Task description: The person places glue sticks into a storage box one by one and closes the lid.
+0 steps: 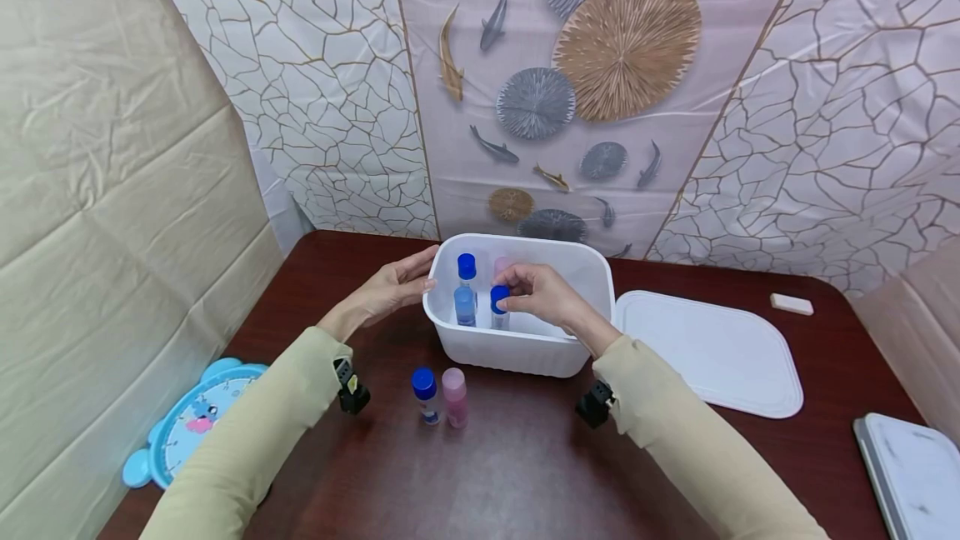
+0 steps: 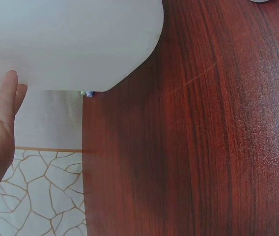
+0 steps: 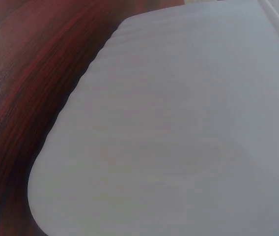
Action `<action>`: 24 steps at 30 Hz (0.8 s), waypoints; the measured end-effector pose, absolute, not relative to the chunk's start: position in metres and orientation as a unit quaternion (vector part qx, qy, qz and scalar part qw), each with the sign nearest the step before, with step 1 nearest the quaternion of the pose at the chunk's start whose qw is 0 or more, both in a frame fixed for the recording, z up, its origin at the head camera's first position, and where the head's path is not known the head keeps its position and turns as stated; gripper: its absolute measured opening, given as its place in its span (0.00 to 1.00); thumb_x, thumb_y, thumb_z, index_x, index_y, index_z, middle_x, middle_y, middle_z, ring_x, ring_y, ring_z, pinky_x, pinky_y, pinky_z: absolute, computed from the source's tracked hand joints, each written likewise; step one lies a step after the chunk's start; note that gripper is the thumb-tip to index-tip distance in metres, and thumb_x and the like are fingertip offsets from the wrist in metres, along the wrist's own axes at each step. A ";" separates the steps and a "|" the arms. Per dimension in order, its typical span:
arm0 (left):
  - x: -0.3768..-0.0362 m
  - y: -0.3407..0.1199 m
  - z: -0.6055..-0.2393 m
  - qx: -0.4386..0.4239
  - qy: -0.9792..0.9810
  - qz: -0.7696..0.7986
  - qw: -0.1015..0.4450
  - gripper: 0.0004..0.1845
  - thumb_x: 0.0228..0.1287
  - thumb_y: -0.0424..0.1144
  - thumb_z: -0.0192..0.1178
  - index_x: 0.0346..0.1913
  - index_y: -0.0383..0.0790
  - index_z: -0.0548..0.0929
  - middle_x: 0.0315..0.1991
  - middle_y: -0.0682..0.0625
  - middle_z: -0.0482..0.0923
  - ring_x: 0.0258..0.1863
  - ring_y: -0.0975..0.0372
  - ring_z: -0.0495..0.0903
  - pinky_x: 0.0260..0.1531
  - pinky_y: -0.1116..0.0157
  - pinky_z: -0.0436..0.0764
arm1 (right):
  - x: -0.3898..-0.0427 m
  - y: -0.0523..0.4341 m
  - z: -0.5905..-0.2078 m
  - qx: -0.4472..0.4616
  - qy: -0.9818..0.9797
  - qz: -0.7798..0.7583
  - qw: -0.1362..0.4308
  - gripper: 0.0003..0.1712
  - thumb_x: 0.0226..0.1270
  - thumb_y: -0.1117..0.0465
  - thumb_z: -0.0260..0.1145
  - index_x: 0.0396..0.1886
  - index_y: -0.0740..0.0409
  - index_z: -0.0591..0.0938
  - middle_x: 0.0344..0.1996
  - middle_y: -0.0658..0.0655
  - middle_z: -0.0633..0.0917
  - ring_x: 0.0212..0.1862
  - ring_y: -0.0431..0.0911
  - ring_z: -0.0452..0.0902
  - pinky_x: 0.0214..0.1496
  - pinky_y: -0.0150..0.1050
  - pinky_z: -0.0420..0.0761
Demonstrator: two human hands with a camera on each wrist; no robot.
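A white plastic bin (image 1: 517,352) stands near the table's back edge. Inside it, my right hand (image 1: 551,298) pinches a small clear bottle with a blue cap (image 1: 498,298) by the cap. Left of that bottle, a blue-capped bottle (image 1: 467,266) and a light blue bottle (image 1: 465,305) stand in the bin; a pink-capped bottle (image 1: 502,264) is partly hidden behind my right fingers. My left hand (image 1: 386,292) rests at the bin's left rim with fingers extended. In the right wrist view the bin wall (image 3: 164,123) hides my right hand.
In front of the bin stand another blue-capped bottle (image 1: 425,396) and a pink bottle (image 1: 454,398). A white lid (image 1: 708,352) lies to the right, with a small white block (image 1: 791,304) beyond. A blue toy-like clock (image 1: 202,423) sits left, a white-topped flat box (image 1: 911,473) far right.
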State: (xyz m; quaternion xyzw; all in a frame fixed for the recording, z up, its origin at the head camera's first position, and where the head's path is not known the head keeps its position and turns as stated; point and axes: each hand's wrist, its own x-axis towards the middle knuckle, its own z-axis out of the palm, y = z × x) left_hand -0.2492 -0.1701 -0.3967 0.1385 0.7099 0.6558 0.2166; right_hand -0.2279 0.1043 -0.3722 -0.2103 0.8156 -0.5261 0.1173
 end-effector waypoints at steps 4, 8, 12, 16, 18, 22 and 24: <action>-0.249 -0.170 -0.395 0.141 0.706 0.661 0.214 0.36 0.66 0.35 0.58 0.74 0.47 0.55 0.73 0.47 0.55 0.69 0.53 0.61 0.60 0.58 0.72 | -0.230 0.104 -0.373 -0.203 0.826 -0.511 0.124 0.14 0.57 0.74 0.66 0.45 0.71 0.79 0.37 0.65 0.82 0.37 0.44 0.77 0.43 0.31 0.80; -0.249 -0.169 -0.394 0.146 0.702 0.663 0.214 0.36 0.66 0.35 0.57 0.74 0.46 0.54 0.73 0.46 0.55 0.69 0.52 0.61 0.60 0.58 0.71 | -0.230 0.104 -0.372 -0.204 0.830 -0.504 0.127 0.16 0.58 0.74 0.65 0.47 0.71 0.79 0.40 0.66 0.82 0.40 0.47 0.78 0.48 0.37 0.81; -0.249 -0.169 -0.394 0.151 0.702 0.662 0.216 0.37 0.66 0.35 0.57 0.74 0.46 0.53 0.73 0.45 0.54 0.69 0.51 0.60 0.60 0.57 0.71 | -0.229 0.105 -0.372 -0.212 0.830 -0.501 0.124 0.19 0.58 0.73 0.66 0.50 0.72 0.78 0.42 0.67 0.82 0.43 0.50 0.79 0.52 0.42 0.81; -0.249 -0.169 -0.395 0.154 0.698 0.665 0.217 0.36 0.66 0.34 0.57 0.74 0.45 0.53 0.73 0.45 0.54 0.69 0.51 0.60 0.60 0.57 0.71 | -0.227 0.107 -0.371 -0.221 0.830 -0.498 0.122 0.20 0.58 0.73 0.66 0.51 0.72 0.77 0.44 0.68 0.82 0.45 0.53 0.80 0.54 0.44 0.80; -0.249 -0.169 -0.395 0.154 0.696 0.667 0.218 0.36 0.66 0.34 0.57 0.74 0.45 0.53 0.73 0.45 0.54 0.70 0.51 0.59 0.60 0.58 0.72 | -0.226 0.108 -0.370 -0.223 0.827 -0.501 0.123 0.20 0.59 0.73 0.65 0.52 0.73 0.77 0.46 0.69 0.81 0.47 0.55 0.79 0.55 0.45 0.80; -0.248 -0.170 -0.395 0.151 0.696 0.667 0.218 0.37 0.66 0.34 0.57 0.74 0.45 0.53 0.73 0.46 0.54 0.70 0.52 0.59 0.59 0.59 0.72 | -0.222 0.110 -0.366 -0.221 0.823 -0.510 0.117 0.21 0.60 0.71 0.65 0.54 0.73 0.76 0.50 0.70 0.80 0.52 0.58 0.78 0.56 0.46 0.78; -0.247 -0.170 -0.395 0.148 0.698 0.666 0.218 0.37 0.66 0.35 0.57 0.74 0.46 0.54 0.73 0.47 0.54 0.70 0.53 0.59 0.58 0.60 0.73 | -0.220 0.112 -0.363 -0.218 0.824 -0.513 0.105 0.22 0.61 0.70 0.65 0.55 0.71 0.76 0.51 0.69 0.80 0.54 0.58 0.78 0.56 0.45 0.78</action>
